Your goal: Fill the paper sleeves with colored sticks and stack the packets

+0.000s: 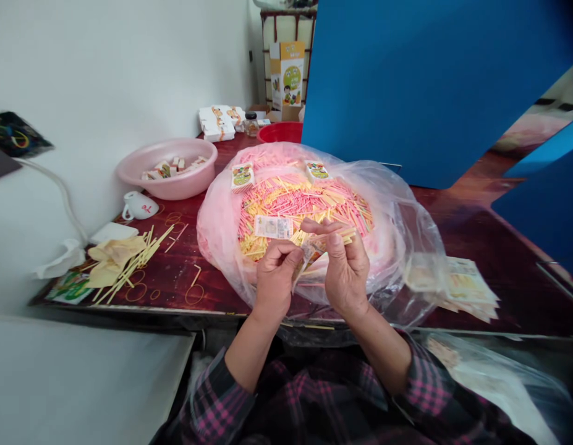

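Your left hand [275,278] pinches a small printed plastic packet [306,254], its top edge just beside your right hand [345,269]; your right fingers press a thin bunch of yellow-and-pink sticks [337,235] together, above the heaped plastic bag [216,235].

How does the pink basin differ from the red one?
The pink basin shows whole; the red basin is partly hidden behind a blue board. The pink basin holds small packets; the red basin's contents do not show. Both are round, on the dark red table.
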`<state>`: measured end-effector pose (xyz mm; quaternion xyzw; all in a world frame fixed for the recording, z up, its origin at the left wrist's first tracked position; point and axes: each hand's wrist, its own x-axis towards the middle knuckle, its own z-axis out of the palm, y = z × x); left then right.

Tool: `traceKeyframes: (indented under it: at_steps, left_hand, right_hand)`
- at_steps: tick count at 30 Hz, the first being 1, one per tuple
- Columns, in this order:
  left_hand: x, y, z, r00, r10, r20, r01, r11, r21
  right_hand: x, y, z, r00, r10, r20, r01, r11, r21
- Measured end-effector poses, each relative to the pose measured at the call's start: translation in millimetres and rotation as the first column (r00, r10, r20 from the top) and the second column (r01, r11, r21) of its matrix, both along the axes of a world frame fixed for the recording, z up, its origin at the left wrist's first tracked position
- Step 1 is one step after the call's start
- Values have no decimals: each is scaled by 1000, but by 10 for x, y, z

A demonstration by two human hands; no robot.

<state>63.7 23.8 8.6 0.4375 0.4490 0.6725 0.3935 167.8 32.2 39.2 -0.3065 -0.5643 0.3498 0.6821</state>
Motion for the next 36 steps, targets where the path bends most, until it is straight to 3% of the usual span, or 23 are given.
traceKeyframes:
  at_steps: [4, 7, 13, 16, 20, 27, 32, 36]
  left_hand:
    - [-4, 19, -19, 1000, 14, 5, -14, 999, 37]
    - [0, 33, -48, 1000, 23, 1, -23, 999, 40]
    - [9, 28, -66, 999, 29, -40, -26, 997, 79]
    - [-13, 11, -36, 989, 51, -137, -32, 990, 137]
    - [-42, 31, 2, 965, 106, -240, -64, 982, 176]
    - [-6, 309, 18, 971, 112, -212, -77, 983, 169]
    - [15, 557, -39, 981, 109, -159, -100, 993, 68]
    - [29, 695, -78, 983, 114, -146, -106, 992, 64]
  right_hand:
    - [6, -22, -9, 997, -74, 21, 74, 997, -26]
    - [-1, -29, -7, 991, -124, -50, 126, 992, 22]
    - [4, -21, -31, 994, -101, -50, 104, 993, 47]
    - [17, -20, -31, 999, -51, 9, 51, 999, -3]
    - [52, 28, 6, 994, 8, 112, 10, 987, -161]
    - [175, 414, 24, 950, 93, 300, -7, 961, -276]
    - [242, 697, -27, 945, 268, 189, -183, 908, -376]
    - [269, 801, -28, 943, 323, 81, -259, 863, -434]
